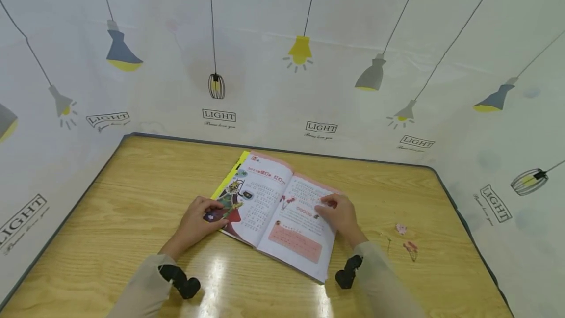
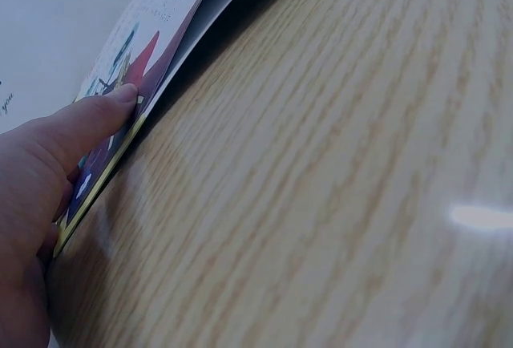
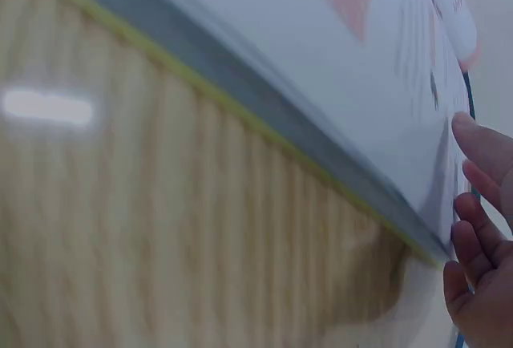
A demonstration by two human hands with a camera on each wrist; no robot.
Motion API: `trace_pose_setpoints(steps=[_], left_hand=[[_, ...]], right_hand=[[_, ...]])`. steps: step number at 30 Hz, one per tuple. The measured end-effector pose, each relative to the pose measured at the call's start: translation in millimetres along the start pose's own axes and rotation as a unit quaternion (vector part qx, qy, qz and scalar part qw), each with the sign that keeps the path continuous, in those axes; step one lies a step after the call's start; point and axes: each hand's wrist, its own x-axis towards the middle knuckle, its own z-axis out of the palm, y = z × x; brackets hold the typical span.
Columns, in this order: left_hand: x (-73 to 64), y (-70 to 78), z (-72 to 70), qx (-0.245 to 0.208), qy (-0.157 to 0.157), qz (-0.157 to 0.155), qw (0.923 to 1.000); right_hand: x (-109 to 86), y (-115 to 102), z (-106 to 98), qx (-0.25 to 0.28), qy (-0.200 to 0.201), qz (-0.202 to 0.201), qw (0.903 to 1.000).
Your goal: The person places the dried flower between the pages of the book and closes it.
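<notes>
An open book (image 1: 293, 251) lies on the table, its left page (image 1: 260, 198) carrying a colourful cartoon picture. My left hand (image 1: 198, 220) rests on that page's lower left corner, the thumb (image 2: 100, 115) laid over the picture in the left wrist view. A sprig of small red dried flowers (image 1: 288, 202) lies on the right page near the fold. Over the outer part of the right page is my right hand (image 1: 342, 215), thumb and forefinger apart and nothing visible between them. Its other fingers (image 3: 473, 248) bend loosely by the page edge in the right wrist view.
On the table (image 1: 145, 185), right of the book, lie a pink pressed flower (image 1: 400, 228), a red dried sprig (image 1: 410, 249) and a thin stem (image 1: 389, 245). A white sheet (image 1: 260, 63) printed with lamps rises behind the table's dark edge.
</notes>
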Motion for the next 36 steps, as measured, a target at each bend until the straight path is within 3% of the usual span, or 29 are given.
trace_pose_setpoints(steps=[7, 15, 21, 27, 36], left_hand=[[0.1, 0.7, 0.8, -0.004, 0.000, 0.003, 1.0000], [0.0, 2.6, 2.4, -0.012, -0.004, 0.001, 0.9999], [-0.9, 3.3, 2.0, -0.009, -0.001, 0.001, 1.0000], [-1.9, 2.0, -0.3, -0.006, 0.004, -0.004, 1.0000], [-1.1, 0.4, -0.7, -0.008, 0.005, -0.001, 1.0000]], right_hand=[[17.7, 18.9, -33.1, -0.014, -0.033, 0.000, 0.9994], [29.4, 30.2, -50.2, -0.054, -0.057, -0.057, 0.9953], [33.1, 31.6, -52.4, -0.062, -0.074, -0.061, 0.9935], [36.3, 34.4, -45.3, -0.059, -0.042, -0.070, 0.9949], [36.0, 28.9, -43.7, -0.033, -0.024, -0.049, 0.9980]])
